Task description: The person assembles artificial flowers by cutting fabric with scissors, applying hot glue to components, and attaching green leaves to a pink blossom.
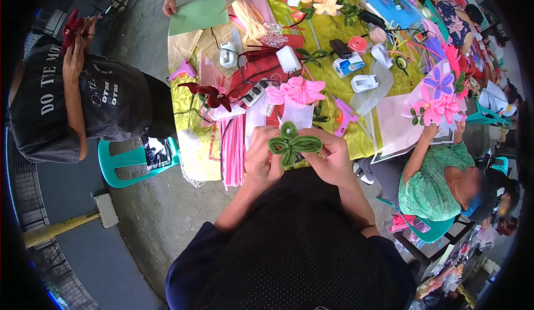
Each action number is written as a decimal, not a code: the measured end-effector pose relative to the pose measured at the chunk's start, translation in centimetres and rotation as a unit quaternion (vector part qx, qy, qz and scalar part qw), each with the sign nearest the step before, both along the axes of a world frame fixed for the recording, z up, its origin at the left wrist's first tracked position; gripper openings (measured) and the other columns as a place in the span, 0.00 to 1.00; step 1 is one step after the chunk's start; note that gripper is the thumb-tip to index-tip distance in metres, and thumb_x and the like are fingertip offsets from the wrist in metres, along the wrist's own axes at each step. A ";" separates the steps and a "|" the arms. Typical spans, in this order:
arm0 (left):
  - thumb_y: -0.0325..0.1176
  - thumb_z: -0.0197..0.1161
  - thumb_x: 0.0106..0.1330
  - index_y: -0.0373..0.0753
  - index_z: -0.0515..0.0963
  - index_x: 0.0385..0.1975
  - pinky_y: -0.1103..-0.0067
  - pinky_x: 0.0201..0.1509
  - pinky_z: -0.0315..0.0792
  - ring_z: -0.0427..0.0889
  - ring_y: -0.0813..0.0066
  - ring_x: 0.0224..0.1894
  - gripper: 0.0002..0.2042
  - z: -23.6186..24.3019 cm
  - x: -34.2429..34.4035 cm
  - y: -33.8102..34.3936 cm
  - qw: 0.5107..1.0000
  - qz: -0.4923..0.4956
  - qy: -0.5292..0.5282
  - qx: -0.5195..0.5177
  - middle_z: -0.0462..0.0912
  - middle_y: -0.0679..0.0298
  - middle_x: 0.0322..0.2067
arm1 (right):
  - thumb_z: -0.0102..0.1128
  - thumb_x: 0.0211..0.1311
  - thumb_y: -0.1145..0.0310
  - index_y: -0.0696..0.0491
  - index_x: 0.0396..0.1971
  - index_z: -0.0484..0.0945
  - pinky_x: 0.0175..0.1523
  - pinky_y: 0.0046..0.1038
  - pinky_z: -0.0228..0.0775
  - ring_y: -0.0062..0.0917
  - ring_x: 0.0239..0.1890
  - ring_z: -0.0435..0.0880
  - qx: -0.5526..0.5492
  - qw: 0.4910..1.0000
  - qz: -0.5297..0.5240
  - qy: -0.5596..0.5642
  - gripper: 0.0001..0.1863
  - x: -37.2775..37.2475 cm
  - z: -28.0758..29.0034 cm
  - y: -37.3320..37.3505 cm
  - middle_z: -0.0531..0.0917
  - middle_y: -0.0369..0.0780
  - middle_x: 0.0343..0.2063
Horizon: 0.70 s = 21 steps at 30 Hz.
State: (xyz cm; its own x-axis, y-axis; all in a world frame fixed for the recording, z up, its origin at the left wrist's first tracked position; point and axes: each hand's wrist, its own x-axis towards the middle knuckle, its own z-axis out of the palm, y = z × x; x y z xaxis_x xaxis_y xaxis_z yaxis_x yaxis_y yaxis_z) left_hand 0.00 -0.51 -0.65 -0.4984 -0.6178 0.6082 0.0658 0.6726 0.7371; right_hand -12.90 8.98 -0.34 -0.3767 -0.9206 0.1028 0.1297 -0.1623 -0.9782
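At the near edge of the surface (367,143), close to the person's chest, both hands work on one green leaf piece (293,143) made of fuzzy pipe cleaner. The piece is held in the air, just above the edge of the yellow cloth, and is not resting on anything.

Left hand (262,157): fingers closed on the piece at its 8 o'clock side, thumb on top. Right hand (332,157): fingers closed on the loop at 3 o'clock, pinching its outer end.

The piece shows several loops spreading from a common centre: one at 12 o'clock, one at 3 o'clock, a smaller one at 9 o'clock.

Step in hand, judged from the grip: shaping or twisting the loops at the centre. The next move likely calls for a firm hold by the left hand at the centre while the right hand bends or turns the outer loop; too loose a hold would probably let the loops slip round.

Nearby items:
- Pink flower (297,90), at 12 o'clock of the piece, on the surface.
- Glue gun (345,115), pink, at 1 o'clock.
- Pink stems (232,146), a bundle, at 9 o'clock.
- Dark red flower (214,96), at 10 o'clock.

Other people sit at 9 o'clock and 3 o'clock; the latter holds a pink bouquet (436,101).
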 end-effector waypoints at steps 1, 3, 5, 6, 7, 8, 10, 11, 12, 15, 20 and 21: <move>0.17 0.56 0.50 0.26 0.74 0.29 0.73 0.40 0.68 0.74 0.59 0.35 0.07 -0.1 0.0 0.2 1.000 -0.004 0.002 0.008 0.76 0.53 0.31 | 0.57 0.53 0.79 0.61 0.37 0.76 0.40 0.19 0.68 0.18 0.34 0.79 -0.002 1.000 0.010 0.017 0.10 -0.1 -0.4 0.1 0.81 0.38 0.33; 0.18 0.55 0.52 0.26 0.73 0.29 0.73 0.40 0.68 0.74 0.59 0.35 0.06 -0.1 -0.1 0.1 1.000 0.006 0.010 0.020 0.76 0.52 0.30 | 0.57 0.54 0.79 0.61 0.38 0.76 0.39 0.18 0.68 0.17 0.33 0.78 -0.005 0.998 0.031 0.052 0.10 -0.6 -1.1 0.1 0.81 0.37 0.31; 0.19 0.54 0.53 0.25 0.73 0.30 0.74 0.40 0.68 0.74 0.60 0.35 0.05 -0.1 0.0 0.0 0.999 0.020 0.029 0.032 0.76 0.52 0.30 | 0.57 0.54 0.78 0.61 0.37 0.76 0.38 0.18 0.68 0.16 0.32 0.78 0.036 0.993 -0.025 0.114 0.09 -1.3 -2.3 0.3 0.81 0.37 0.28; 0.19 0.52 0.56 0.25 0.73 0.31 0.74 0.41 0.68 0.74 0.62 0.35 0.06 0.0 0.0 0.0 0.998 0.029 0.038 0.039 0.76 0.52 0.31 | 0.57 0.55 0.78 0.61 0.37 0.76 0.38 0.19 0.68 0.16 0.32 0.78 0.056 0.987 -0.052 0.145 0.09 -1.7 -3.1 0.4 0.80 0.37 0.26; 0.20 0.52 0.56 0.25 0.73 0.32 0.75 0.41 0.68 0.74 0.63 0.35 0.06 -0.1 0.2 -0.2 0.997 0.021 0.039 0.062 0.76 0.52 0.33 | 0.56 0.55 0.79 0.62 0.36 0.76 0.37 0.19 0.68 0.17 0.31 0.78 0.106 0.984 -0.063 0.125 0.09 -2.5 -4.3 0.5 0.80 0.38 0.26; 0.20 0.51 0.57 0.25 0.72 0.34 0.75 0.41 0.67 0.74 0.64 0.36 0.07 -0.5 0.5 -0.4 0.995 0.012 0.041 0.085 0.76 0.52 0.34 | 0.55 0.55 0.79 0.62 0.36 0.75 0.37 0.20 0.69 0.18 0.31 0.78 0.156 0.979 -0.074 0.106 0.08 -3.5 -6.3 0.5 0.80 0.39 0.27; 0.19 0.47 0.60 0.25 0.70 0.41 0.80 0.43 0.67 0.74 0.72 0.38 0.11 -0.5 0.8 0.0 0.986 -0.002 0.059 0.155 0.76 0.55 0.38 | 0.54 0.54 0.80 0.63 0.35 0.75 0.35 0.21 0.69 0.21 0.29 0.79 0.209 0.939 -0.103 0.254 0.08 -5.0 -11.8 1.3 0.79 0.41 0.25; 0.20 0.47 0.61 0.25 0.70 0.41 0.83 0.41 0.66 0.73 0.76 0.36 0.10 -0.4 0.9 0.3 0.984 0.017 0.045 0.174 0.76 0.58 0.37 | 0.54 0.53 0.80 0.63 0.35 0.75 0.33 0.22 0.70 0.22 0.27 0.79 0.210 0.877 -0.119 0.415 0.09 -5.8 -15.6 2.2 0.79 0.42 0.24; 0.21 0.47 0.62 0.25 0.70 0.41 0.85 0.39 0.65 0.72 0.80 0.35 0.10 -0.2 1.1 0.5 0.980 0.042 0.029 0.191 0.77 0.61 0.35 | 0.55 0.52 0.80 0.63 0.35 0.75 0.31 0.22 0.70 0.24 0.26 0.80 0.203 0.792 -0.126 0.562 0.09 -6.1 -17.5 2.6 0.79 0.43 0.22; 0.23 0.47 0.64 0.26 0.70 0.43 0.89 0.35 0.64 0.72 0.85 0.32 0.10 -0.2 1.9 0.2 0.978 0.067 0.013 0.198 0.77 0.64 0.33 | 0.56 0.48 0.79 0.61 0.35 0.75 0.31 0.28 0.71 0.33 0.25 0.80 0.233 0.922 -0.099 0.295 0.11 -5.4 -17.7 3.2 0.79 0.46 0.21; 0.22 0.47 0.65 0.27 0.69 0.45 0.91 0.31 0.62 0.70 0.88 0.29 0.11 0.5 2.2 0.0 0.980 0.102 0.009 0.169 0.76 0.65 0.34 | 0.58 0.45 0.76 0.60 0.30 0.77 0.39 0.37 0.69 0.40 0.30 0.77 0.262 0.888 -0.017 0.378 0.09 -4.4 -16.2 2.3 0.78 0.46 0.24; 0.22 0.47 0.65 0.27 0.68 0.45 0.90 0.32 0.61 0.69 0.87 0.30 0.11 0.6 2.5 0.1 0.976 0.099 0.017 0.195 0.76 0.64 0.35 | 0.60 0.45 0.75 0.59 0.32 0.77 0.41 0.36 0.69 0.40 0.32 0.77 0.285 0.861 0.003 0.421 0.10 -4.3 -17.0 2.5 0.78 0.45 0.25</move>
